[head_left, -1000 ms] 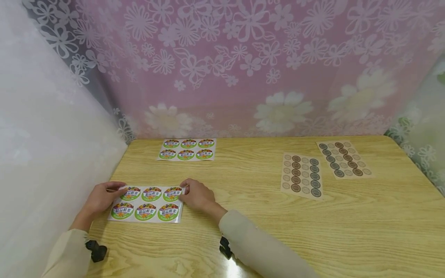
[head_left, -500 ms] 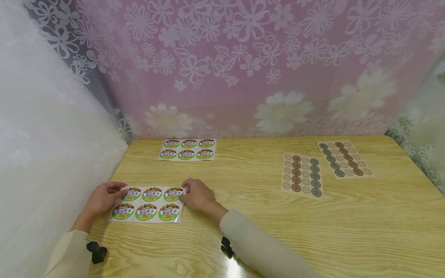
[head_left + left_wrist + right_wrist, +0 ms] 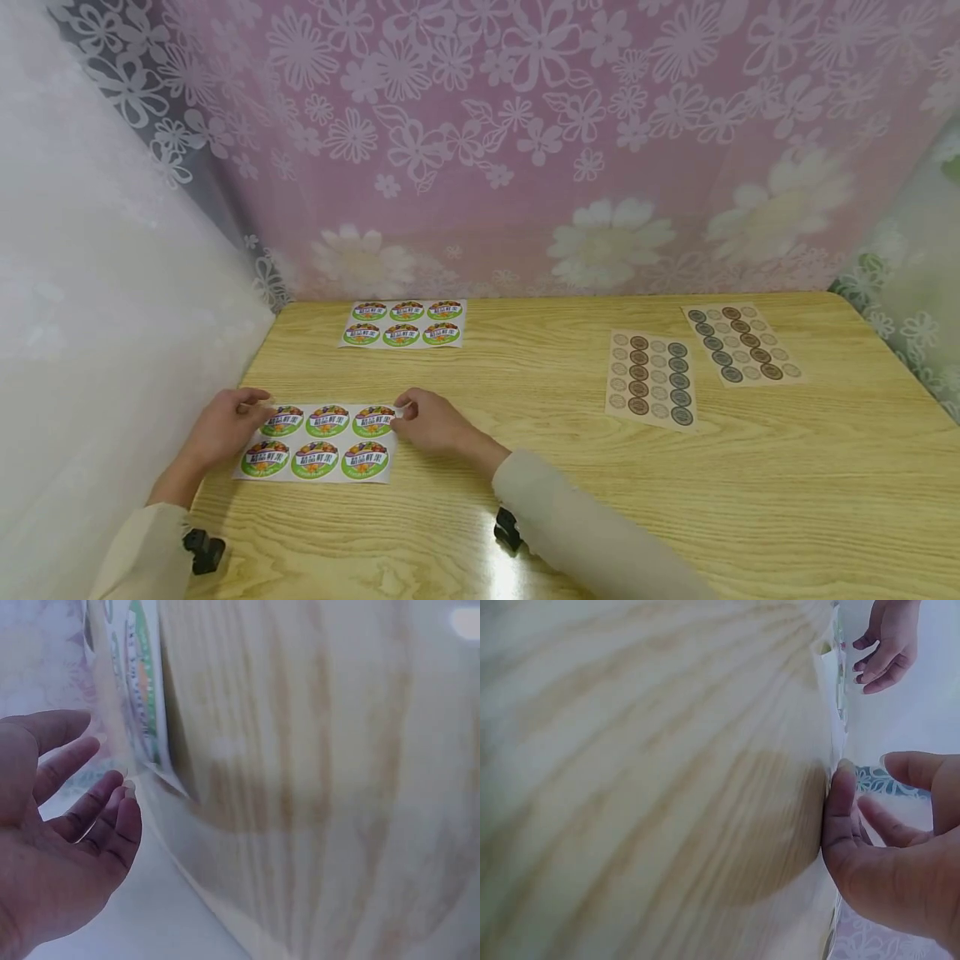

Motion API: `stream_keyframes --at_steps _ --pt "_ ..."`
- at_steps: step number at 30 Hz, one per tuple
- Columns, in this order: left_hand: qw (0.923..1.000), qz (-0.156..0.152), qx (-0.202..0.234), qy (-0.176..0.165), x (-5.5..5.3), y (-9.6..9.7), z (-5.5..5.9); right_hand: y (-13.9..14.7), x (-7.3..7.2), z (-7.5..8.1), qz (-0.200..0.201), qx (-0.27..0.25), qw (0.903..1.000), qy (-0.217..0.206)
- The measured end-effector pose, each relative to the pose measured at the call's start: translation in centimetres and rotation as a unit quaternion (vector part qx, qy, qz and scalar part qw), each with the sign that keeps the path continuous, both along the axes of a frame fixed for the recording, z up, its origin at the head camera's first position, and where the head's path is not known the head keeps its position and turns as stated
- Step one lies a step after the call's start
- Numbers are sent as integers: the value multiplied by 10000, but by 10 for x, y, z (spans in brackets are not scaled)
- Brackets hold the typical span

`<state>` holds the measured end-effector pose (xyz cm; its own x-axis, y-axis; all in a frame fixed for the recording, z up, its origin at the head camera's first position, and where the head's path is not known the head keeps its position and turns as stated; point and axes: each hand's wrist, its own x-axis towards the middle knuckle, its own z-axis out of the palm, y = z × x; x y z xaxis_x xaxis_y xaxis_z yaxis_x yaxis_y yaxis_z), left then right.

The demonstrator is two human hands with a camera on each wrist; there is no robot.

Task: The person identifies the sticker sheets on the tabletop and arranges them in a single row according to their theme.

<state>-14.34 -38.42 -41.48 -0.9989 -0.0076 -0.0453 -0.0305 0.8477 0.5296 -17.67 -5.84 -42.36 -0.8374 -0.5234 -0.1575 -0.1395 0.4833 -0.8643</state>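
A white sheet of round fruit stickers, green with red and purple fruit tops, lies flat at the table's left front. My left hand is at its far left corner, thumb overlapping the corner in the head view; the left wrist view has those fingers loosely bent with nothing between them. At the far right corner is my right hand. Its thumb rests low by the sheet's edge, while the other fingers stand apart from it in the right wrist view.
A matching fruit sticker sheet lies by the table's back edge. Two tan sheets of small round stickers, a nearer one and a farther one, are on the right. Floral curtains border the wooden table.
The sheet has settled flatter and slid very slightly toward me. My right hand and forearm have shifted a little right, loosening at the corner; my left hand has barely moved.
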Motion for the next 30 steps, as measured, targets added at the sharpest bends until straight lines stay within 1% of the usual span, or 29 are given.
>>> stream_keyframes --at_steps 5,9,12,16,21,25,30 --pt "10000 -90 -28 -13 -3 0 2 4 -4 -1 259 -42 9996 81" --pt "9998 -175 -58 58 -5 2 5 10 -8 0 476 -122 9987 131" --pt "9997 -212 -57 110 -7 5 7 17 -12 2 536 -163 9983 136" --pt "9997 -209 21 143 -9 8 10 28 -21 3 502 -211 9984 176" --pt "9987 -256 138 411 -16 12 12 42 -37 6 377 -196 9987 293" --pt "9977 -291 316 517 -25 17 12 54 -50 9 241 -132 9989 368" --pt "9971 -290 556 438 -39 22 7 68 -65 8 32 -23 9985 540"
